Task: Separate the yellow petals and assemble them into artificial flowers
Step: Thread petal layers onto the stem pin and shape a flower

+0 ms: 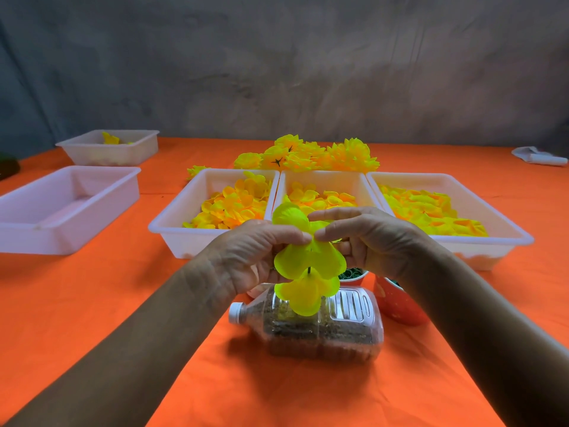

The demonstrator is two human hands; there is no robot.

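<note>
Yellow-green petals (308, 263) hang in a short stack above the middle of the worktop (107, 303), threaded on what looks like a thin dark stem. Both hands pinch the stack near its top layer: the left hand (255, 254) with thumb and forefinger closed on the left of the petals, the right hand (366, 238) with thumb and forefinger closed on the right, its other fingers curled behind.

Slippage is the likely trouble, as I judge it. Such petals are thin and slick, so a loose pinch could let a layer slide down the stem or drop onto the plastic bottle (311, 328) lying on its side just below. Pulling the two sides apart too hard could tear a petal at its centre hole. Petals stuck together might also go on as one, leaving the flower uneven.

Behind the hands, three white trays (172, 217) of loose yellow-orange petals stand side by side toward the far edge, with finished flowers (308, 155) beyond them. Two red cups (397, 303) sit just beside the bottle.

No brand, label or writing can be read anywhere.
</note>
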